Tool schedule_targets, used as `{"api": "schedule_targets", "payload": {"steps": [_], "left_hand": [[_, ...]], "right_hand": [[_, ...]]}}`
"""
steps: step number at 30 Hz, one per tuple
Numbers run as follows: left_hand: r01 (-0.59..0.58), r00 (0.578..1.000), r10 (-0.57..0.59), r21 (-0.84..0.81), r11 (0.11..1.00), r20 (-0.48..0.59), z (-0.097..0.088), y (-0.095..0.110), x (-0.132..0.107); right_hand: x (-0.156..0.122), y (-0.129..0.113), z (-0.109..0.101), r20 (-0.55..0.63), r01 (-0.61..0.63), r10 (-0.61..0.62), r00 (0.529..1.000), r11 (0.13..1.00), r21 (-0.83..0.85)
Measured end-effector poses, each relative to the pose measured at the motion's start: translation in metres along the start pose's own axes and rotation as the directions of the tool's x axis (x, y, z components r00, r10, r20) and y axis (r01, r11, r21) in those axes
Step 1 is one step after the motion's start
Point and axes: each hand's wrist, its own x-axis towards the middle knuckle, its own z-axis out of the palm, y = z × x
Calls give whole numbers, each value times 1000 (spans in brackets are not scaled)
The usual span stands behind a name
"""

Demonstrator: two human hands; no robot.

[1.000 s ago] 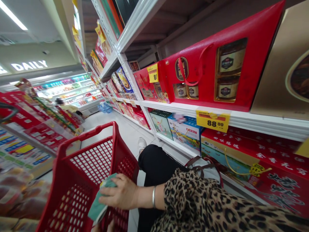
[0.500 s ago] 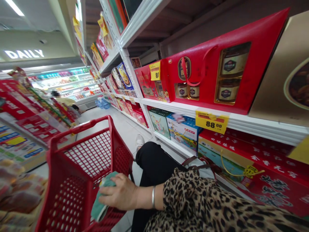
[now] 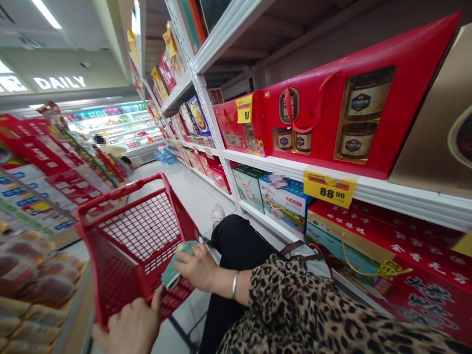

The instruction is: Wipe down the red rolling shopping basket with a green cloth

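My right hand (image 3: 198, 268) is closed on a folded green cloth (image 3: 171, 274) at the near right rim of a red plastic shopping cart (image 3: 96, 265). A silver bangle circles that wrist, below a leopard-print sleeve. My left hand (image 3: 130, 322) lies over the cart's near edge at the bottom left, its fingers bent around it and partly hidden. Through the lattice side of the cart the pale floor shows.
Shelves with red gift boxes (image 3: 324, 128) and a yellow price tag (image 3: 329, 189) line the right side. Packaged goods (image 3: 44, 275) sit at the left. A person (image 3: 110, 147) is farther down the aisle, near a lit refrigerated display (image 3: 121, 123).
My left hand has come into view and now rests on the cart's near edge. In the picture, the right hand and cloth have shifted right and slightly up. The view has turned a little left.
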Motion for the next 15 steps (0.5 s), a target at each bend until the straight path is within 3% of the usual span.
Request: {"api": "schedule_targets", "payload": {"steps": [3,8,13,15], "left_hand": [[-44,998,39,117,992,40,-15,20,9],[-61,985,58,15,998,163,-25,31,8],[-107,994,106,-162,981,-12,-17,4,1],[-115,993,115,-216,970,-10,-13,-12,4]], "right_hand": [[4,9,-2,42,-80,79,996,997,6],[6,18,0,90,-185,183,979,983,17],[4,22,4,86,-241,236,968,969,52],[4,22,4,82,-249,244,966,966,64]]}}
